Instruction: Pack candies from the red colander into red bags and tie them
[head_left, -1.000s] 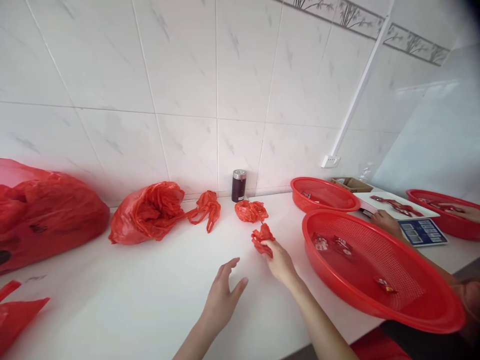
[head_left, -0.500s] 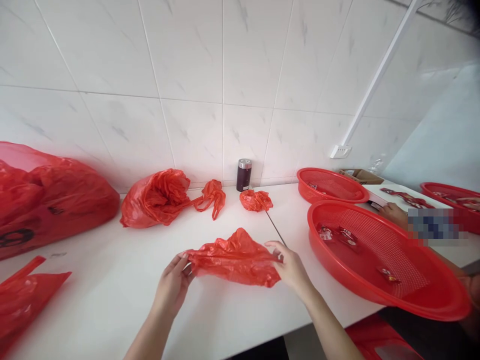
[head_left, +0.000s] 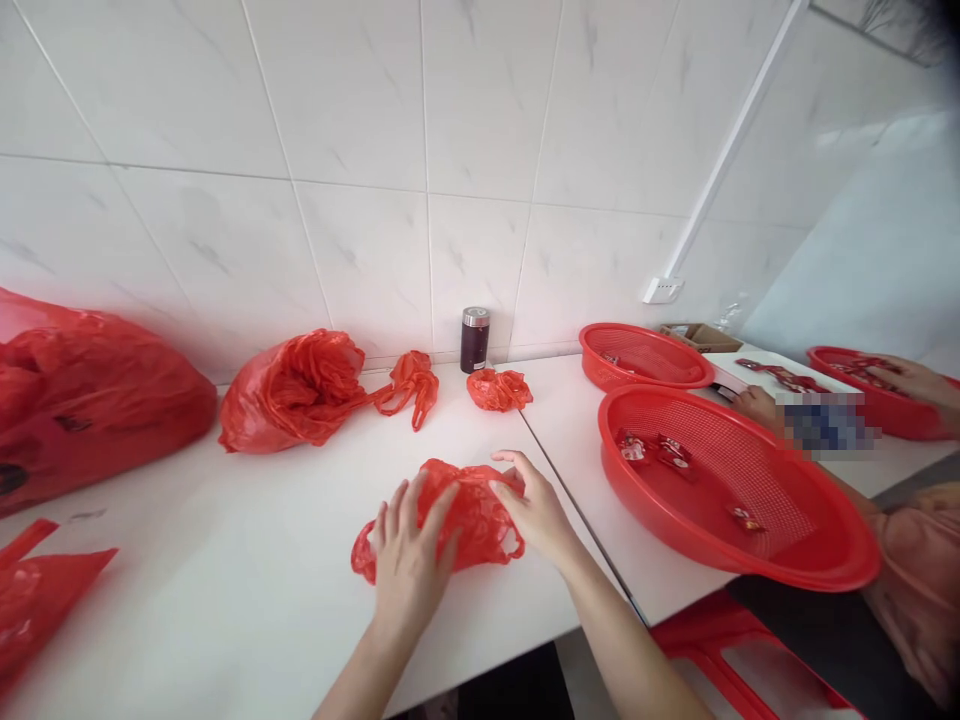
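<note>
Right hand (head_left: 540, 508) holds red bag (head_left: 480, 527) beside table seam (head_left: 579, 512).

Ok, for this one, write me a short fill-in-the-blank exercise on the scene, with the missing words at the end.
1. The left hand and right hand are both at a ____-coloured plastic bag.
2. The large perforated basin lies on the person's ____ side of that bag.
3. The dark tumbler stands ____, not lying down.

Missing words: red; right; upright.

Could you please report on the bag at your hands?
Left hand spread over crumpled red bag; right hand at its edge. Large red basket to the right, apart from both hands.
</note>
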